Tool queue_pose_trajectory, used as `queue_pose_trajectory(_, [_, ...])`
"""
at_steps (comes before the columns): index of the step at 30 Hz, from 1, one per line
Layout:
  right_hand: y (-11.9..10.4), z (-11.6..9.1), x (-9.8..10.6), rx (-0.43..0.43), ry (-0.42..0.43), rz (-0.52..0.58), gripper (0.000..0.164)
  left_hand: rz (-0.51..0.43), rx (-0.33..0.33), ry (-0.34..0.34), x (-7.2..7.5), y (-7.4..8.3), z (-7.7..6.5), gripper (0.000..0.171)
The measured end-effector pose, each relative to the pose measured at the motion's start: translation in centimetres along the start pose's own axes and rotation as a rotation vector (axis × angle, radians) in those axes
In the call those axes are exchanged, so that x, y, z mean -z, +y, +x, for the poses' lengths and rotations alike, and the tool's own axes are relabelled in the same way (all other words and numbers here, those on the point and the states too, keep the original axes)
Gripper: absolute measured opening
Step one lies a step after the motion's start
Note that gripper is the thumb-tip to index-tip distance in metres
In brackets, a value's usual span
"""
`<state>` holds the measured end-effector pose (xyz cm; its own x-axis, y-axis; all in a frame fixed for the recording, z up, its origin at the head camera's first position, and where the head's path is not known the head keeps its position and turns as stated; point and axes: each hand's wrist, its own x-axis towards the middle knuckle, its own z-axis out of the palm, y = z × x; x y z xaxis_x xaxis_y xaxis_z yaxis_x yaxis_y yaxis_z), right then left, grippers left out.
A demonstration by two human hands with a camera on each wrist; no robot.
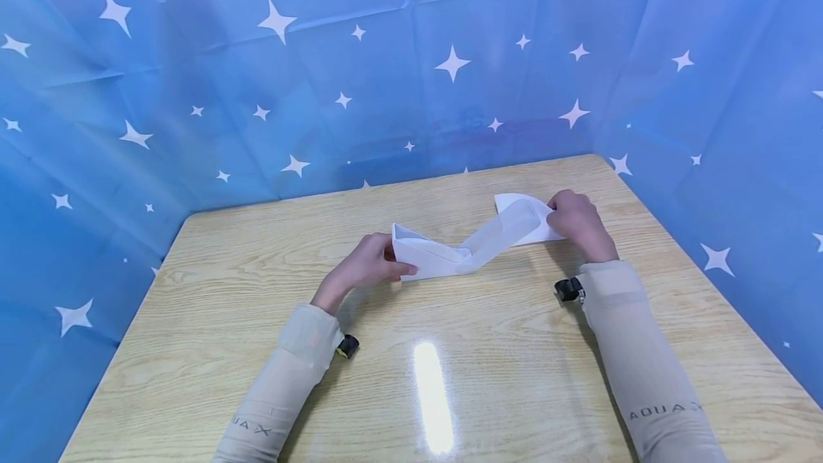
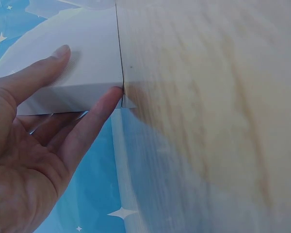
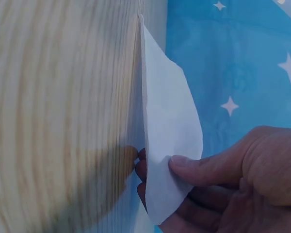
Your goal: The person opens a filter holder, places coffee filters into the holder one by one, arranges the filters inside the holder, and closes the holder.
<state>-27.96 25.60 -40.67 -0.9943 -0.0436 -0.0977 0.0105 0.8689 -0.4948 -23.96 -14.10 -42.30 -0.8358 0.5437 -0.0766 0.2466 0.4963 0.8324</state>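
Observation:
My left hand (image 1: 365,261) grips the left end of a white folded card piece (image 1: 427,261), thumb on its near face. The left wrist view shows this piece (image 2: 87,53) with a flat side and a narrow folded edge, fingers beneath. From it a translucent strip (image 1: 491,239) slopes up to the right. The strip overlaps a second white piece (image 1: 544,230) with a curved edge. My right hand (image 1: 576,218) pinches that curved piece at its right end. In the right wrist view the thumb presses the white face (image 3: 172,107), with fingertips behind it.
A light wood-grain table (image 1: 231,270) lies under both hands, with a bright glare streak near its front. A blue cloth with white stars (image 1: 386,56) hangs behind and along the sides. Dark wrist cameras (image 1: 568,289) sit at both cuffs.

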Motion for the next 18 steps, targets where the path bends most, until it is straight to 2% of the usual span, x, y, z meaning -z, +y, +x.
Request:
queue_pose_trajectory(3, [-0.10,0.01,0.02,-0.005,0.012,-0.011,0.031,-0.013,0.004,-0.004,0.03,0.00,0.04,0.040])
queue_pose_trajectory(14, [-0.05,0.24,-0.05,-0.016,0.021,0.012,0.018,-0.010,-0.003,-0.003,0.08,-0.07,0.15,0.038])
queue_pose_trajectory(18, [-0.08,0.23,0.12,-0.012,0.023,0.017,0.023,-0.010,-0.005,-0.001,0.14,-0.09,0.19,0.039])
